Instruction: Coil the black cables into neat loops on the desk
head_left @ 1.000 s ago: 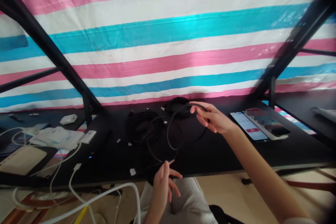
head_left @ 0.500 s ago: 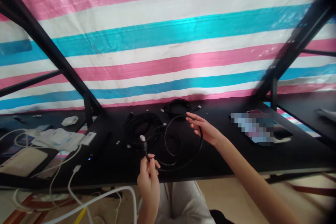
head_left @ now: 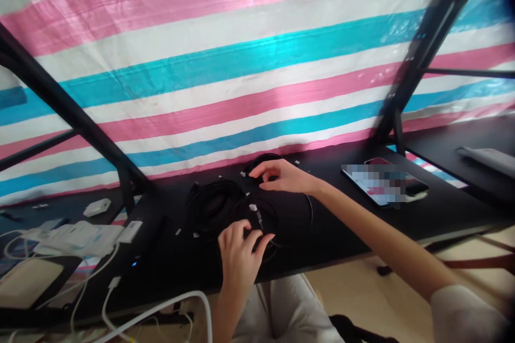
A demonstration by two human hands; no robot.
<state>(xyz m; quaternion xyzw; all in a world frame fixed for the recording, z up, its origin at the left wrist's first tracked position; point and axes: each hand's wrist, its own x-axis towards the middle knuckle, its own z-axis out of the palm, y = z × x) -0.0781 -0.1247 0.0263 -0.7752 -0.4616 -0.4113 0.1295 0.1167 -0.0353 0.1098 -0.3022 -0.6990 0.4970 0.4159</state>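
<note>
Here's our cable (head_left: pixel 259 220), low over the middle of the surface (head_left: pixel 322 236), toward the front edge, its plug (head_left: pixel 252 207) lying just beyond our left hand (head_left: pixel 239 252). That hand arches with thumb and fingers parted, apparently released; whether it brushes the cable, we can't tell. Our right hand (head_left: pixel 287 176), fingers bent and parted, seemingly holding nothing, hovers in front of the far coil (head_left: pixel 261 158), near the far edge. The big coil (head_left: pixel 197 203) sits left of both.

We'd judge the cable light, springy, smooth enough to slide, eager to uncurl; best grip is just behind the plug, sparing the metal tip.

And what a change in half a second! Our left hand was pinching behind a raised plug; now that's down, the wide loop sinks, and our right hand shifts left.
</note>
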